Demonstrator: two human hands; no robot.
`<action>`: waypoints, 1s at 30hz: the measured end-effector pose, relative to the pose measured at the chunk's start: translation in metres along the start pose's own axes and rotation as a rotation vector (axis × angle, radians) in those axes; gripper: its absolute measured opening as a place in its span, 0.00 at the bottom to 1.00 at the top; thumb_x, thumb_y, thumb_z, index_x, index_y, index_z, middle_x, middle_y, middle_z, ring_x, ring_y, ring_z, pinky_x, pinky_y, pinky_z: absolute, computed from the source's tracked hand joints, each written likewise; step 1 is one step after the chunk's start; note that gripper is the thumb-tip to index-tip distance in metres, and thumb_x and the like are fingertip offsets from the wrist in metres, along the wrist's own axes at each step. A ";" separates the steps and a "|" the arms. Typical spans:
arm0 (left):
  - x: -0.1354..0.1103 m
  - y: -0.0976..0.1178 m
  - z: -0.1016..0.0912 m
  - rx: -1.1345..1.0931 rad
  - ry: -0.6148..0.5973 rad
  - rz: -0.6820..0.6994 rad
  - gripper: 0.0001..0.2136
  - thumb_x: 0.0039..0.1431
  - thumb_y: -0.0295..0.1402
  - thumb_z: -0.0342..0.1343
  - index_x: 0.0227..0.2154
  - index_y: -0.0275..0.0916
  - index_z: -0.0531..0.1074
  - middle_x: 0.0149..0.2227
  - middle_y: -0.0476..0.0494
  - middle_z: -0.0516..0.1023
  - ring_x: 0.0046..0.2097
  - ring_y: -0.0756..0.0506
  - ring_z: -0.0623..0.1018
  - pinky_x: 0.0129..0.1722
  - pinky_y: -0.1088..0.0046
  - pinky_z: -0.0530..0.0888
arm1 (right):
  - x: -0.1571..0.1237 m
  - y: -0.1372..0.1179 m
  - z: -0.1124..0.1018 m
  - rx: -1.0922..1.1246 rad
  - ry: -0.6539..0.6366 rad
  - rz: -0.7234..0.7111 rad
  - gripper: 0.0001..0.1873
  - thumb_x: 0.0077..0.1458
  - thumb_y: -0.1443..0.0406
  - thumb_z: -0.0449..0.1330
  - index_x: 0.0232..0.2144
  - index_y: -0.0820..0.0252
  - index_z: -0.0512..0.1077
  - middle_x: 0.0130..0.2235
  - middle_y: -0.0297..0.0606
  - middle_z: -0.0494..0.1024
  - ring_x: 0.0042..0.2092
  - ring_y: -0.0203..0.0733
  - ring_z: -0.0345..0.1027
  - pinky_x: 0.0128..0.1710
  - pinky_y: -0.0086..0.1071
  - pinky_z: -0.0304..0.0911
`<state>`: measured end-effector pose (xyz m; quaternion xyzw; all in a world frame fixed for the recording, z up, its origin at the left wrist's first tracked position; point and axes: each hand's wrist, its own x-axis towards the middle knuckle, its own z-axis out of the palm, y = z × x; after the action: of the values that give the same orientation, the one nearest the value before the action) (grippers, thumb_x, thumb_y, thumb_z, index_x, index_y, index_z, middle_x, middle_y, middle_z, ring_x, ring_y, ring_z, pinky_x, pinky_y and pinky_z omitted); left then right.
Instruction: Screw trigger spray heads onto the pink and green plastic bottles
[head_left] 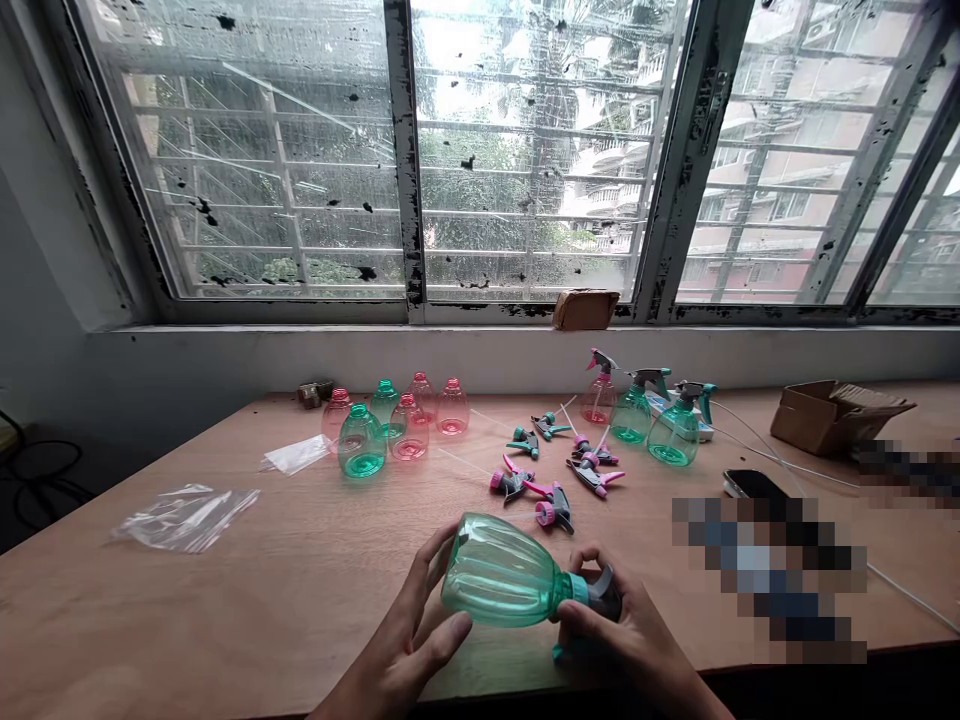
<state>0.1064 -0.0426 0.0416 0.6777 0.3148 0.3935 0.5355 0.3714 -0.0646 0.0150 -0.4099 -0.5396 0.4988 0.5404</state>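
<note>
A green spray bottle (506, 575) lies nearly level in the air above the table's front edge, its base to the left and its spray head to the right. My right hand (622, 610) is closed around the teal collar and grey head. My left hand (420, 610) cups the base end, thumb in front and fingers partly hidden behind. Beyond my hands lie several loose spray heads, pink and grey ones (555, 508) nearest and teal and grey ones (523, 442) farther back, some with thin tubes.
Several capless bottles, green (362, 445) and pink (452, 408), stand at back left. Back right, several bottles wear spray heads, including one green bottle (673, 435). A clear plastic bag (187, 518) lies left. An open cardboard box (817, 420), cables and pixelated patches are right.
</note>
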 end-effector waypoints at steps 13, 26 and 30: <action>-0.001 0.001 0.000 0.019 -0.004 -0.024 0.33 0.65 0.46 0.57 0.69 0.55 0.50 0.73 0.48 0.50 0.73 0.34 0.47 0.70 0.49 0.47 | 0.001 0.003 -0.002 0.001 -0.009 -0.012 0.23 0.49 0.53 0.72 0.34 0.55 0.63 0.22 0.30 0.82 0.24 0.39 0.76 0.25 0.28 0.70; -0.001 -0.006 -0.004 0.108 -0.035 0.005 0.36 0.64 0.44 0.58 0.70 0.55 0.47 0.74 0.50 0.47 0.73 0.35 0.43 0.71 0.51 0.44 | 0.001 0.000 -0.001 -0.006 -0.002 0.008 0.23 0.49 0.52 0.72 0.33 0.54 0.63 0.23 0.30 0.82 0.24 0.43 0.77 0.25 0.31 0.70; 0.000 -0.006 -0.004 0.045 0.018 -0.033 0.36 0.63 0.46 0.58 0.69 0.50 0.49 0.73 0.45 0.50 0.73 0.34 0.47 0.71 0.51 0.46 | 0.001 0.001 -0.001 -0.005 -0.005 0.000 0.23 0.49 0.51 0.72 0.33 0.54 0.63 0.23 0.30 0.82 0.24 0.43 0.77 0.24 0.30 0.69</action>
<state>0.1031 -0.0389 0.0359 0.6807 0.3394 0.3834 0.5239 0.3718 -0.0631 0.0141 -0.4100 -0.5421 0.4987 0.5379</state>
